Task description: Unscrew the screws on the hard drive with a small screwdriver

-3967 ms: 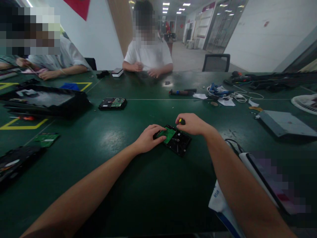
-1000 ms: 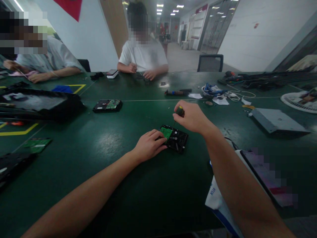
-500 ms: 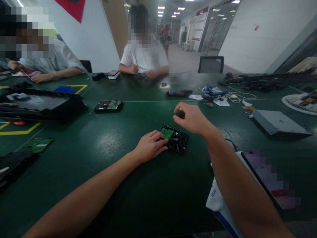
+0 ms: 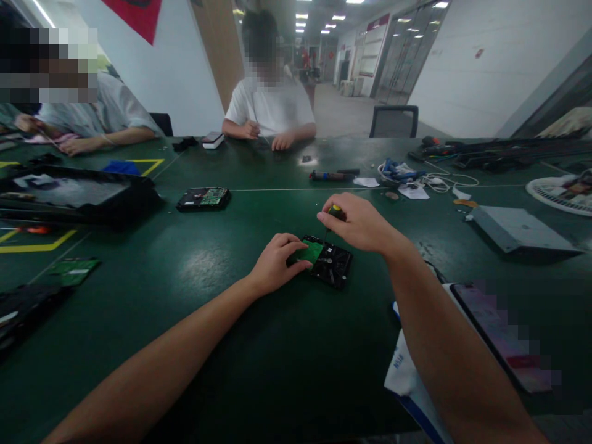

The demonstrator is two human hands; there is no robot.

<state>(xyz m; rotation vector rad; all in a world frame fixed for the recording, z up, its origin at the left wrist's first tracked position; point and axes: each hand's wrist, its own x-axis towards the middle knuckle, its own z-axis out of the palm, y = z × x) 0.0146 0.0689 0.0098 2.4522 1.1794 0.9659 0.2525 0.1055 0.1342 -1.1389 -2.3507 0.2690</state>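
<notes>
A black hard drive (image 4: 332, 263) with a green circuit board (image 4: 309, 251) lies on the green table (image 4: 222, 345) in front of me. My left hand (image 4: 276, 261) grips its near left end, fingers curled over the board. My right hand (image 4: 356, 222) is closed round a small screwdriver (image 4: 335, 211) with a black and yellow handle. The thin shaft points down at the drive's top, close to the board's right edge.
A second hard drive (image 4: 203, 198) lies further back on the left, beside a black tray (image 4: 69, 196). A loose green board (image 4: 74, 271) lies at the left. A grey flat box (image 4: 513, 230), cables (image 4: 407, 171) and tools (image 4: 330, 176) are at the right. Two people sit across the table.
Four seconds ago my right hand rested low on the drive's far edge; it has since risen with the screwdriver upright. In the last second it shifted slightly left and down.
</notes>
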